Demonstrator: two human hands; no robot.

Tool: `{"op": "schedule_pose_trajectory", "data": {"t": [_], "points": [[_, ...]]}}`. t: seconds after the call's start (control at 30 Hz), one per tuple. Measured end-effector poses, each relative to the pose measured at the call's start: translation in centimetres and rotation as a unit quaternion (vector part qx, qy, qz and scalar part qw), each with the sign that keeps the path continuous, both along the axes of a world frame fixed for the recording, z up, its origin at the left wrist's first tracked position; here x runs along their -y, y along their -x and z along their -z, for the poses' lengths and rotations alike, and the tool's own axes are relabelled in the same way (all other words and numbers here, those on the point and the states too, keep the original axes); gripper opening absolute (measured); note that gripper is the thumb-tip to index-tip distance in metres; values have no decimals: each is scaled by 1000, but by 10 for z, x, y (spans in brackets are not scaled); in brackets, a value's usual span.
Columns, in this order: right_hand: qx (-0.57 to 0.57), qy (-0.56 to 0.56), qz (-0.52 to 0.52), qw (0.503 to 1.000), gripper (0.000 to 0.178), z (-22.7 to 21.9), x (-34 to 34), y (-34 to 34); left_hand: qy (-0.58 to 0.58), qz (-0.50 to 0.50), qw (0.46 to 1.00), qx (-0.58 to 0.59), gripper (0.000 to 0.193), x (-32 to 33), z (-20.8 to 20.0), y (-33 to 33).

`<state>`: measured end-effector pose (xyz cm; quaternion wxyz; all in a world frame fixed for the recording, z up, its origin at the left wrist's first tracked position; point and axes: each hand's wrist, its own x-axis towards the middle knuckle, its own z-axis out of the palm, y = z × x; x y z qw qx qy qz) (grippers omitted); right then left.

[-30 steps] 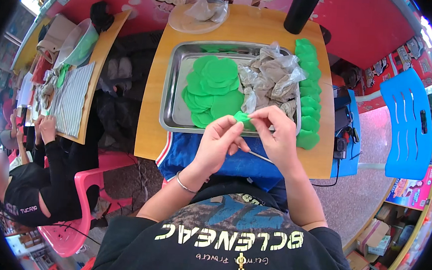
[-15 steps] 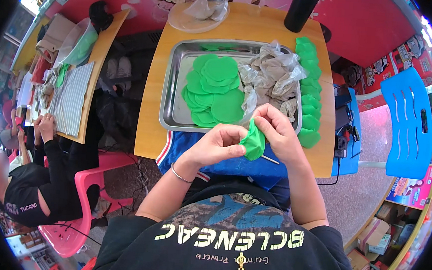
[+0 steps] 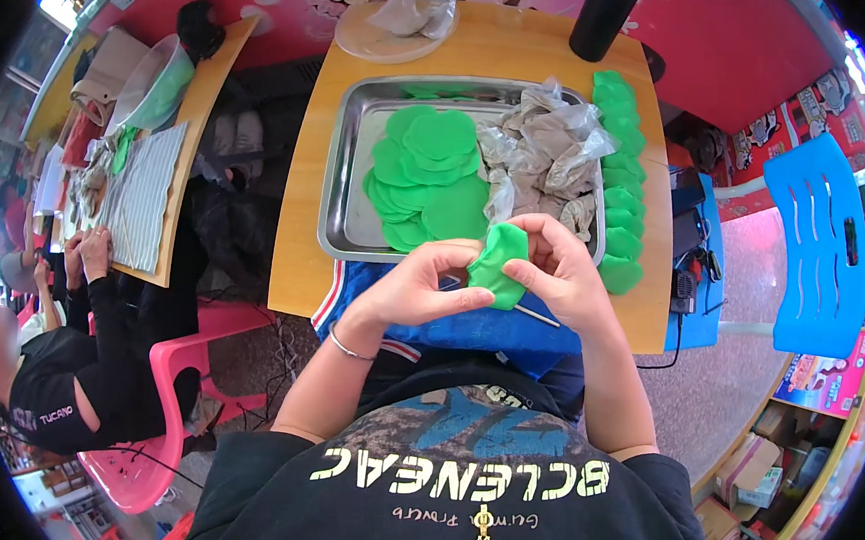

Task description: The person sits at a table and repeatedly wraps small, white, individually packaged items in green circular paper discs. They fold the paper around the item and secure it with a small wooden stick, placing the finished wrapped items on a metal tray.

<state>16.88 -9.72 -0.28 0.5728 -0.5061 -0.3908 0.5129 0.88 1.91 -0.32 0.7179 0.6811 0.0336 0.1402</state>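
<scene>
Both hands hold one soft green dough wrapper (image 3: 499,265), folded over and puffed out, above the near edge of a metal tray. My left hand (image 3: 423,287) pinches its left side between thumb and fingers. From the right, my right hand (image 3: 560,279) presses its thumb on the front, with the fingers behind. Flat round green wrappers (image 3: 424,184) overlap in the left half of the metal tray (image 3: 337,163). Crumpled clear plastic with greyish-brown lumps (image 3: 552,143) fills the tray's right half. Several folded green pieces (image 3: 619,198) form a row along the table's right side.
A thin white stick (image 3: 537,318) lies on blue cloth (image 3: 439,316) below my hands. A round plastic lid (image 3: 369,37) and a black cylinder (image 3: 606,21) stand at the back. A blue chair (image 3: 813,247) is at right. Another person (image 3: 74,375) works at the left table.
The green wrapper has been turned upright and now shows a broader, smoother face. My right thumb has moved onto its front; both hands keep hold of it.
</scene>
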Motion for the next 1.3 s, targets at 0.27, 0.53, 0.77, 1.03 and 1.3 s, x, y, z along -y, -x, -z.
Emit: {"op": "schedule_pose_trajectory", "data": {"t": [0.27,0.53,0.77,1.03,1.3], "points": [[20,-78,155,985,41,-15,-1,9,166,-142,974,58,40,6,8,-10],[144,-63,168,973,38,8,8,33,262,-310,910,90,10,37,19,-31],[117,-133,262,949,23,-5,-10,43,9,-347,937,37,10,28,12,-21],[-115,-105,240,958,20,-10,-10,5,40,-268,963,-1,9,19,-3,-11],[-117,-105,256,954,7,-4,-5,-1,16,-275,961,7,8,13,3,-6]]}}
